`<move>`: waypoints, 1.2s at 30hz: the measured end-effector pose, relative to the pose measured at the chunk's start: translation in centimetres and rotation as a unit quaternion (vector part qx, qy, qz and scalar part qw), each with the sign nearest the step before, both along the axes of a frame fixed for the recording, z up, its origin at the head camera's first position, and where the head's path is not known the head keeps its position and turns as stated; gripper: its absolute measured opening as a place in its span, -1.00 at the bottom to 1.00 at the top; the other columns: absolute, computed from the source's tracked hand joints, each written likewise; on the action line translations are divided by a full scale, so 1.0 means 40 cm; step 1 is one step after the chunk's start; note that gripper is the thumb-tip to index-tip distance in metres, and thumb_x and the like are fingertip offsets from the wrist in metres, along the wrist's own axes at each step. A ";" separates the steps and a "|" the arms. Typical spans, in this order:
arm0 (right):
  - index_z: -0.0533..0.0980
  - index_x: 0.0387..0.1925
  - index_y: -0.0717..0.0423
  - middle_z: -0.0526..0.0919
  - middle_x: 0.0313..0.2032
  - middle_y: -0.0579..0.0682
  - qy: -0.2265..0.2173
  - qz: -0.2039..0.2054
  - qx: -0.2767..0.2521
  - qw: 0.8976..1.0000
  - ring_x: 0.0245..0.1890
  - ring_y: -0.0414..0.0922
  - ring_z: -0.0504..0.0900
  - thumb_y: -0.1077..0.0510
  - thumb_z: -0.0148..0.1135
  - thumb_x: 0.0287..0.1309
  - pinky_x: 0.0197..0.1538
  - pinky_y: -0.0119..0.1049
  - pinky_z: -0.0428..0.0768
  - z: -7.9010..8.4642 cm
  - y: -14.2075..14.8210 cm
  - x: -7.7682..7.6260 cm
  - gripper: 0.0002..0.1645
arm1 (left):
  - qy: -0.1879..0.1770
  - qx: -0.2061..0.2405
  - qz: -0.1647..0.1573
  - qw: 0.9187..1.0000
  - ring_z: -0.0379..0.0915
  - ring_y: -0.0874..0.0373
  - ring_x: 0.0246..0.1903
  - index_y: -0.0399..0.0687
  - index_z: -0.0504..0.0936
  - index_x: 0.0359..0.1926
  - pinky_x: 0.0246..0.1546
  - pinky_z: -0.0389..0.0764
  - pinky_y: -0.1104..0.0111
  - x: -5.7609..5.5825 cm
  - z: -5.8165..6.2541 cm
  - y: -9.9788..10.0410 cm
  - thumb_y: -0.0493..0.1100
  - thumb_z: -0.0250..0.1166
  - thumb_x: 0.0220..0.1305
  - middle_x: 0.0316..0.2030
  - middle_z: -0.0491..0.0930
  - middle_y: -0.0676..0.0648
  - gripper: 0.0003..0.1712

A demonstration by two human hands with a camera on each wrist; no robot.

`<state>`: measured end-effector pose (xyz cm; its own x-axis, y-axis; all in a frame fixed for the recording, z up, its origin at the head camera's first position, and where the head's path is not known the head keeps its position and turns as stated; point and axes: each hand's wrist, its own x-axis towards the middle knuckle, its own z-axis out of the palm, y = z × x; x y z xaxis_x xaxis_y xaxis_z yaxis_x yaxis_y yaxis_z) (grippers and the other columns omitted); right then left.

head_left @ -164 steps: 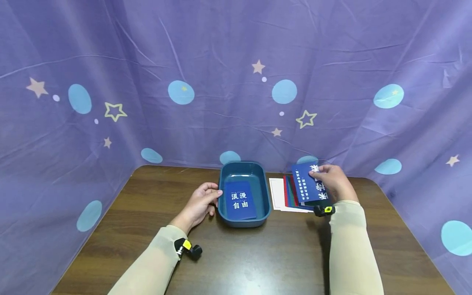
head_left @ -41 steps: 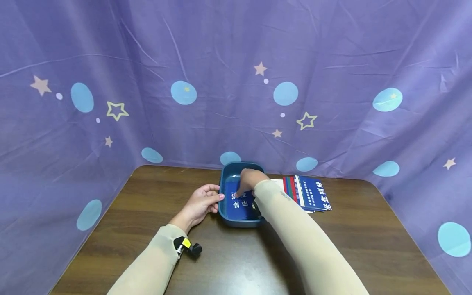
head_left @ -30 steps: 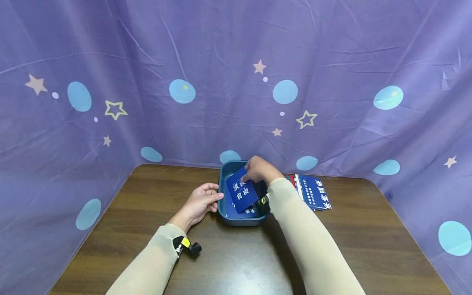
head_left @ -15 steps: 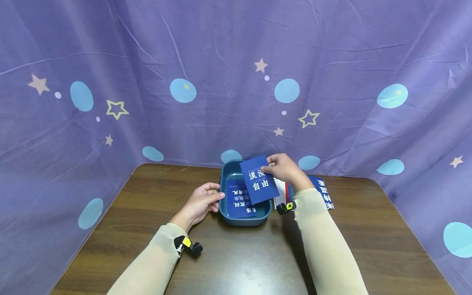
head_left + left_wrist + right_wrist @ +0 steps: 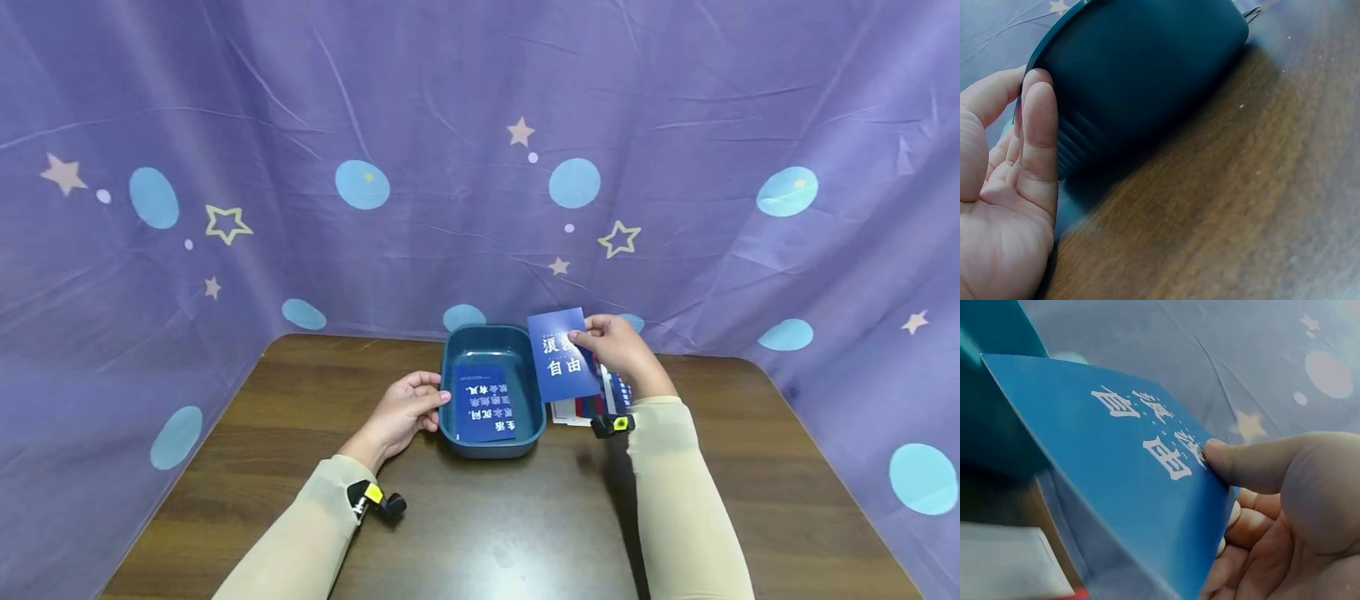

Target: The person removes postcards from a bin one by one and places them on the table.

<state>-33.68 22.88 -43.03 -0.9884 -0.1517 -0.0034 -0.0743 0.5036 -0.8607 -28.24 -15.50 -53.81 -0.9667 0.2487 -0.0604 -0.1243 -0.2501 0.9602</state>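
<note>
My right hand (image 5: 626, 354) pinches a blue card (image 5: 562, 383) with large white characters, thumb on the printed face and fingers behind. It is held up just right of a dark teal plastic tray (image 5: 528, 417). In the right wrist view the card (image 5: 1085, 450) slants across, the thumb (image 5: 1254, 464) at its edge. My left hand (image 5: 401, 417) grips the tray's left side, thumb on the rim and fingers against the outer wall (image 5: 1141, 75). Inside the tray lies another blue card (image 5: 483, 425) with columns of white characters.
Right of the tray, a fanned row of white, red, blue and other cards (image 5: 581, 411) lies on the wooden table (image 5: 450, 525), partly hidden by my right hand and the held card. A purple curtain (image 5: 450, 108) stands along the table's back edge.
Earlier my right hand held a different blue card over the row, where it now lies. Since then it has lifted this card from the tray and moved right, uncovering the card beneath.
</note>
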 end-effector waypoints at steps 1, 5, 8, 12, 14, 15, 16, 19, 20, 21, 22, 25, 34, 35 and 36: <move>0.58 -0.10 0.24 0.56 -0.48 -0.10 0.000 -0.007 0.004 1.000 -0.46 -0.13 0.51 0.01 0.34 0.48 -0.38 -0.26 0.54 0.001 0.014 0.000 -0.67 | 0.001 -0.001 0.001 1.000 0.55 0.26 -0.67 -0.40 0.36 0.25 -0.67 0.67 0.49 0.000 0.000 0.000 -0.42 0.39 0.36 -0.48 0.66 0.07 -0.47; 0.57 -0.07 0.27 0.67 -0.38 0.00 0.012 -0.036 0.041 0.998 -0.41 -0.13 0.61 0.05 0.26 0.52 -0.34 -0.23 0.66 -0.003 0.078 0.001 -0.70 | 0.004 -0.001 0.003 1.000 0.54 0.27 -0.68 -0.45 0.33 0.26 -0.68 0.66 0.49 0.001 0.002 0.004 -0.43 0.38 0.36 -0.49 0.64 0.07 -0.44; 0.55 -0.05 0.26 0.68 -0.28 0.10 0.007 -0.067 0.082 0.994 -0.34 -0.08 0.64 0.03 0.20 0.56 -0.29 -0.21 0.66 -0.012 0.124 0.000 -0.69 | 0.003 -0.001 0.001 1.000 0.54 0.26 -0.67 -0.45 0.33 0.26 -0.68 0.66 0.49 0.000 0.002 0.005 -0.42 0.39 0.36 -0.48 0.64 0.06 -0.44; 0.54 0.07 0.28 0.65 -0.15 0.21 -0.034 -0.117 0.089 0.989 -0.27 -0.03 0.64 0.02 0.16 0.58 -0.25 -0.19 0.67 -0.025 0.174 0.003 -0.62 | 0.000 -0.003 0.001 1.000 0.54 0.26 -0.67 -0.45 0.31 0.28 -0.67 0.67 0.49 0.000 0.001 0.002 -0.41 0.39 0.37 -0.47 0.64 0.07 -0.42; 0.51 0.20 0.30 0.62 -0.12 0.23 -0.065 -0.140 0.062 0.986 -0.30 -0.05 0.65 0.03 0.14 0.59 -0.28 -0.17 0.72 -0.034 0.198 0.007 -0.57 | -0.001 -0.005 0.003 1.000 0.54 0.26 -0.67 -0.45 0.31 0.29 -0.67 0.66 0.49 0.001 0.002 0.001 -0.41 0.39 0.38 -0.48 0.63 0.07 -0.42; 0.49 0.24 0.32 0.62 -0.14 0.22 -0.077 -0.149 0.049 0.985 -0.34 -0.07 0.66 0.04 0.14 0.59 -0.31 -0.17 0.75 -0.039 0.209 0.009 -0.55 | -0.001 -0.005 0.004 1.000 0.54 0.26 -0.67 -0.45 0.31 0.29 -0.68 0.66 0.49 0.001 0.001 0.000 -0.41 0.39 0.38 -0.48 0.63 0.07 -0.42; 0.47 0.28 0.34 0.62 -0.16 0.21 -0.087 -0.158 0.036 0.983 -0.39 -0.09 0.67 0.06 0.14 0.58 -0.34 -0.17 0.78 -0.045 0.221 0.011 -0.52 | -0.001 -0.005 0.005 1.000 0.54 0.26 -0.67 -0.46 0.31 0.29 -0.67 0.66 0.49 0.000 0.001 0.000 -0.41 0.39 0.38 -0.48 0.63 0.06 -0.41; 0.43 0.36 0.36 0.61 -0.26 0.12 -0.117 -0.176 0.019 0.977 -0.49 -0.14 0.66 0.07 0.12 0.59 -0.41 -0.19 0.79 -0.062 0.254 0.015 -0.47 | 0.001 -0.008 0.003 1.000 0.54 0.26 -0.67 -0.46 0.30 0.31 -0.66 0.67 0.48 -0.001 0.000 0.000 -0.40 0.39 0.39 -0.47 0.64 0.07 -0.40; 0.44 0.36 0.37 0.62 -0.31 0.09 -0.120 -0.178 0.019 0.976 -0.52 -0.15 0.66 0.07 0.12 0.58 -0.43 -0.21 0.78 -0.066 0.262 0.015 -0.46 | 0.001 -0.008 0.002 1.000 0.54 0.26 -0.67 -0.47 0.30 0.31 -0.66 0.67 0.48 -0.001 0.000 0.000 -0.39 0.39 0.38 -0.47 0.64 0.07 -0.39; 0.43 0.36 0.40 0.63 -0.34 0.07 -0.123 -0.177 0.020 0.976 -0.53 -0.16 0.66 0.08 0.12 0.58 -0.44 -0.22 0.78 -0.072 0.270 0.016 -0.45 | 0.001 -0.007 0.002 1.000 0.54 0.26 -0.67 -0.47 0.29 0.32 -0.66 0.67 0.48 -0.002 -0.001 0.000 -0.40 0.39 0.38 -0.47 0.64 0.06 -0.38; 0.42 0.37 0.41 0.62 -0.37 0.04 -0.127 -0.177 0.020 0.976 -0.54 -0.16 0.65 0.09 0.12 0.58 -0.45 -0.22 0.77 -0.077 0.277 0.015 -0.44 | 0.001 -0.007 0.000 1.000 0.54 0.26 -0.67 -0.48 0.29 0.32 -0.66 0.67 0.48 -0.002 -0.001 0.000 -0.40 0.39 0.38 -0.46 0.64 0.06 -0.38; 0.40 0.39 0.44 0.63 -0.40 0.02 -0.132 -0.172 0.017 0.976 -0.53 -0.16 0.66 0.10 0.13 0.58 -0.45 -0.23 0.77 -0.097 0.288 0.008 -0.42 | 0.003 -0.006 0.000 1.000 0.54 0.26 -0.67 -0.48 0.29 0.32 -0.67 0.67 0.48 -0.003 -0.002 0.001 -0.40 0.39 0.38 -0.47 0.64 0.06 -0.38; 0.54 0.24 0.49 0.67 -0.03 0.43 -0.094 -0.163 0.177 0.966 -0.21 0.13 0.67 0.02 0.24 0.48 -0.22 -0.10 0.71 -0.147 0.282 -0.006 -0.39 | 0.010 -0.006 -0.002 1.000 0.54 0.26 -0.66 -0.45 0.33 0.28 -0.67 0.67 0.48 -0.005 -0.008 0.001 -0.41 0.37 0.38 -0.47 0.63 0.06 -0.44; 0.55 0.21 0.50 0.67 -0.01 0.45 -0.093 -0.165 0.189 0.964 -0.18 0.17 0.67 0.01 0.26 0.46 -0.18 -0.06 0.72 -0.149 0.278 -0.005 -0.39 | 0.010 -0.005 -0.001 1.000 0.53 0.26 -0.66 -0.43 0.34 0.27 -0.67 0.67 0.49 -0.005 -0.009 0.001 -0.42 0.37 0.39 -0.47 0.63 0.06 -0.46; 0.57 0.18 0.50 0.67 0.01 0.46 -0.092 -0.168 0.197 0.962 -0.15 0.19 0.68 0.00 0.28 0.43 -0.14 -0.02 0.73 -0.150 0.275 -0.003 -0.38 | 0.010 -0.004 -0.001 1.000 0.53 0.26 -0.66 -0.42 0.35 0.26 -0.67 0.67 0.49 -0.006 -0.010 0.001 -0.42 0.37 0.39 -0.47 0.63 0.06 -0.48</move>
